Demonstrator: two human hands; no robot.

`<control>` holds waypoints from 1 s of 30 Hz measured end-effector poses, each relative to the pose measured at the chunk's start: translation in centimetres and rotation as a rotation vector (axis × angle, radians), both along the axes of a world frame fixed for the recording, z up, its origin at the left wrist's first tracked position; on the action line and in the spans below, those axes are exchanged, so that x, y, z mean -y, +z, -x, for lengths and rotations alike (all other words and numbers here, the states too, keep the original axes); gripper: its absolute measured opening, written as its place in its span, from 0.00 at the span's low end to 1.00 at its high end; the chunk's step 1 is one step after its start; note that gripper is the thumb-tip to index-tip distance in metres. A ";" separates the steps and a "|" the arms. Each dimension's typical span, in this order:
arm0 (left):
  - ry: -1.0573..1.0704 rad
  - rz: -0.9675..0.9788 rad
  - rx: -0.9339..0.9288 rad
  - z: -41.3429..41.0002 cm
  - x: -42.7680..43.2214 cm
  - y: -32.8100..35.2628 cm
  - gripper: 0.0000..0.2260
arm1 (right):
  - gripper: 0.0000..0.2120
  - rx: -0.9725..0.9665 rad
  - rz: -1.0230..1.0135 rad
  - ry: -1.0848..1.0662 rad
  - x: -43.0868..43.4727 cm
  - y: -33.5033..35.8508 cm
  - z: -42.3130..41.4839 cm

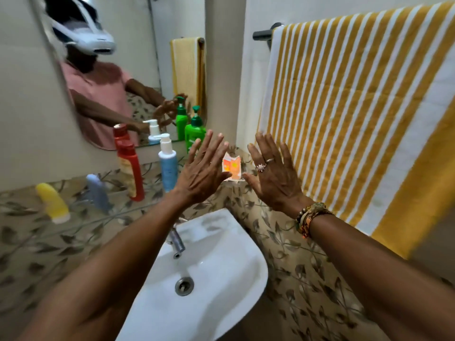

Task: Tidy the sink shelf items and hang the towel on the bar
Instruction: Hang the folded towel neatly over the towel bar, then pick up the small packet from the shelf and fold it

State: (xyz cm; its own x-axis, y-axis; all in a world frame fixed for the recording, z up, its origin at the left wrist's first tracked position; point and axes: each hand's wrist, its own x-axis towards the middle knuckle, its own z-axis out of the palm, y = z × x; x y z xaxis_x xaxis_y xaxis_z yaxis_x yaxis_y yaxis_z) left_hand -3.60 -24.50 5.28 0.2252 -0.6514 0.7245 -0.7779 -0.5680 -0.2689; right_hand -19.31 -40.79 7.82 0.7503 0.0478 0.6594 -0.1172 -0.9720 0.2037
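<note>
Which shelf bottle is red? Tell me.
The tall red bottle, upright left of the blue pump bottle; the others are yellow, grey-blue, blue and green.
</note>
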 end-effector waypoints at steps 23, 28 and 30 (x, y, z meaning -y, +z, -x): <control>0.528 -0.024 0.017 1.1 -10.2 2.9 0.36 | 0.37 0.090 -0.127 0.195 -6.6 0.2 -8.2; 0.524 -0.010 0.018 0.9 -12.4 4.0 0.36 | 0.37 0.094 -0.135 0.214 -9.2 1.8 -9.0; 0.542 0.004 0.022 0.9 -13.7 4.3 0.36 | 0.37 0.104 -0.129 0.225 -10.5 2.1 -9.3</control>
State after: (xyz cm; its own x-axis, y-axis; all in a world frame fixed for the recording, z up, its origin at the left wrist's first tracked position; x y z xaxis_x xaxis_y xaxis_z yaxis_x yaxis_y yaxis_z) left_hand -4.51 -10.83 9.58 0.5128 -0.4438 0.7349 -0.3678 -0.8871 -0.2790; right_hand -10.01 -30.31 9.93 0.6583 0.1159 0.7437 0.0904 -0.9931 0.0748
